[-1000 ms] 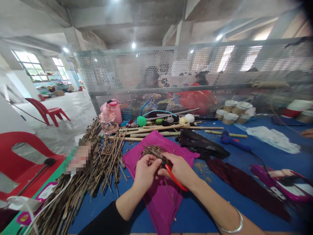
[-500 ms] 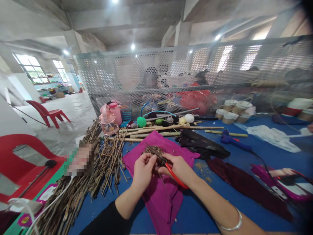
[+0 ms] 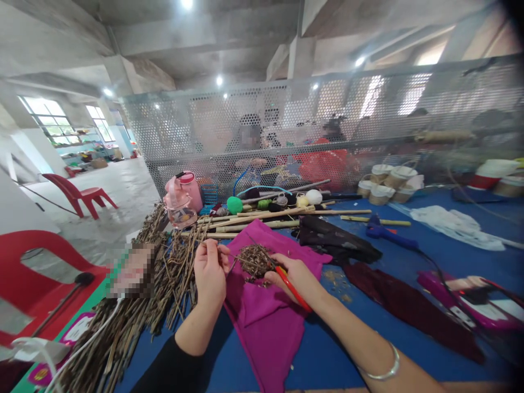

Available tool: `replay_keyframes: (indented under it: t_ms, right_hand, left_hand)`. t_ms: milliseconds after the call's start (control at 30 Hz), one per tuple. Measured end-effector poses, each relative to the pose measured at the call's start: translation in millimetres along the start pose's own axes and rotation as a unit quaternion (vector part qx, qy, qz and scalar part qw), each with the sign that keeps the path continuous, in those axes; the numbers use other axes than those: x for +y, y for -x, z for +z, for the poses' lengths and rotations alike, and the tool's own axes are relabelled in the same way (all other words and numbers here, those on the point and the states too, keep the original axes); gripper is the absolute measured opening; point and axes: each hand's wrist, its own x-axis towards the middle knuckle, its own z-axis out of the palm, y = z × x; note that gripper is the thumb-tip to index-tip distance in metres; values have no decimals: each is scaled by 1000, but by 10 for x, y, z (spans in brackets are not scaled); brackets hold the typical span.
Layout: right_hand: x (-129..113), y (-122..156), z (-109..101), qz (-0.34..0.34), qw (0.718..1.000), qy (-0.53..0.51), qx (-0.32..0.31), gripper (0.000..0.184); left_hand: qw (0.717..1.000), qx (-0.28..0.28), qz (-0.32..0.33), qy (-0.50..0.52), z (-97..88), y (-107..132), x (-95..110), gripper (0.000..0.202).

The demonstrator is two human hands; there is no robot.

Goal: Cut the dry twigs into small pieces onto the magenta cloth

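Note:
My left hand [image 3: 209,275] is raised at the left of the magenta cloth [image 3: 272,338], its fingers pinched on a thin dry twig [image 3: 233,265]. My right hand [image 3: 298,277] grips a pair of scissors [image 3: 291,289] by the red handles; their blades point left over a heap of short brown twig pieces [image 3: 254,261]. That heap lies on the cloth, between my two hands. How far the blades are apart I cannot make out. A large pile of long dry stalks [image 3: 164,284] lies just left of my left hand.
Behind the cloth lie bamboo sticks [image 3: 278,224] and a green yarn ball [image 3: 234,205], near a pink bottle [image 3: 180,207]. To the right are a black cloth [image 3: 333,240], a blue glue gun [image 3: 388,236], a dark red cloth [image 3: 413,311] and paper cups [image 3: 381,194]. A mesh partition [image 3: 196,131] stands behind.
My left hand has moved left, away from the scissors, uncovering the heap of twig pieces. My right hand stays near the same place with the scissors.

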Motion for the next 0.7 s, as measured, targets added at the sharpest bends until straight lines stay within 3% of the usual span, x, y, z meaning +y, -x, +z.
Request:
replay_keyframes:
  t_ms: [67, 133, 200, 233, 300, 367, 467, 567, 700]
  right_hand:
    - [34, -11, -28, -2, 1000, -3, 15, 42]
    - [84, -31, -67, -7, 999, -3, 35, 41]
    - [143, -59, -104, -12, 997, 5, 70, 42]
    - [174, -75, -116, -15, 996, 9, 86, 42]
    - [232, -102, -123, -16, 994, 18, 110, 43]
    - [277, -117, -113, -15, 993, 18, 117, 42]
    - [313, -120, -89, -15, 993, 13, 114, 42]
    - [323, -117, -77, -13, 993, 7, 121, 44]
    - [350, -131, -70, -12, 990, -2, 141, 45]
  left_hand:
    - [992, -53, -31, -107, -42, -25, -13, 31]
    - [943, -161, -37, -289, -92, -8, 8, 35]
    - [841, -259, -18, -474, -125, 69, 52, 36]
    - [786, -283, -11, -549, -132, 126, 73, 34]
    - [697, -286, -16, -658, -126, 253, 98, 31]
    - [644, -279, -20, -712, -110, 364, 95, 30]
    - [620, -301, -2, -724, -95, 466, 64, 24]
    - [613, -325, 9, -720, -101, 522, 42, 23]
    - [614, -316, 15, -723, -114, 565, 11, 26]
